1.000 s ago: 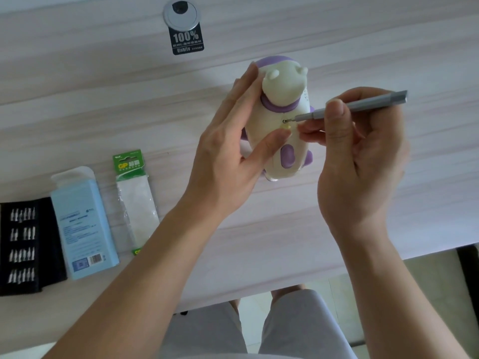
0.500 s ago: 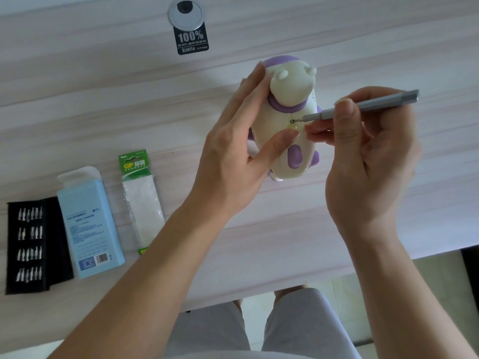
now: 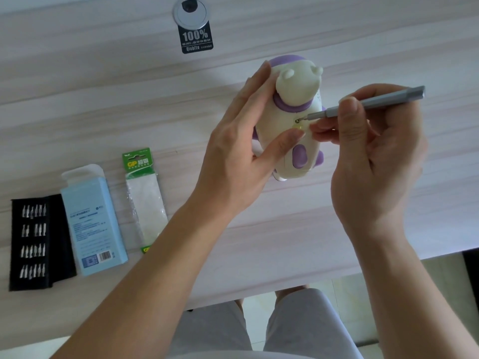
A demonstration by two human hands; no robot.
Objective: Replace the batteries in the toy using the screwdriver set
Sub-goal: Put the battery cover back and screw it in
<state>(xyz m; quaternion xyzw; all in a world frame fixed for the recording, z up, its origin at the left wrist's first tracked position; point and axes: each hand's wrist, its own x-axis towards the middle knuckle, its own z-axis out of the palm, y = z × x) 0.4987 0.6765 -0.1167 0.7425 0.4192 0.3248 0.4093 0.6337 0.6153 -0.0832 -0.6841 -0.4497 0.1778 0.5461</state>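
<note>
Two hands busy. Left hand (image 3: 233, 156) grips the toy (image 3: 290, 110), fingers along its far side, thumb on its belly; can't tell if its base touches the table (image 3: 103, 99). Right hand (image 3: 375, 161) pinches the screwdriver (image 3: 388, 98), tip seated in a small screw (image 3: 297, 121) just beside the left thumb.

Risks, my guess:
- The tip could skid out, scoring the plastic or jabbing that thumb.
- A freed screw could roll off the near edge.

Left of the left forearm lie a battery pack (image 3: 143, 200), a blue box (image 3: 93, 224) and a bit case (image 3: 33, 242). Beyond the hands is a cable grommet (image 3: 190, 11). Pale wood-grain top, light floor (image 3: 414, 294) below.
</note>
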